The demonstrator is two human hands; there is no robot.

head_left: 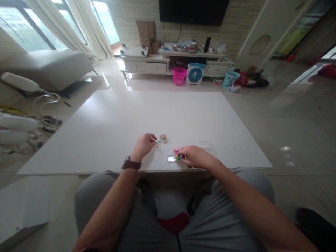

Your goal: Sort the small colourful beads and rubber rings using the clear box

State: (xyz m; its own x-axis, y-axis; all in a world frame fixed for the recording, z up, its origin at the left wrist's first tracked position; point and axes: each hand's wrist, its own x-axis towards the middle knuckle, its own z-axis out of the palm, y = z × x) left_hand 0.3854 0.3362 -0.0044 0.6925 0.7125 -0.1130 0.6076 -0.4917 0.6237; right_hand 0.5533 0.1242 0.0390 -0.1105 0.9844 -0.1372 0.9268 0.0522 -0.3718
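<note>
A small pile of thin ring-shaped bands (164, 138), mostly tan and reddish, lies on the white table (126, 115). Just left of it, my left hand (145, 143) is closed in a pinch, with something thin and pale at the fingertips that is too small to name. More bands (157, 147) lie below those fingers. A clear compartment box (170, 159) sits near the front edge, with small bright pieces (177, 151) in pink, orange and green on its right side. My right hand (194, 156) reaches over that side, fingers pinched together at the pieces; what they grip is hidden.
A clear lid-like plastic piece (207, 146) lies behind my right hand. The table's front edge runs just above my knees. Beyond the table are a pink basket (179, 77), a blue fan (195, 74), a teal basket (230, 79) and a cabinet (157, 67).
</note>
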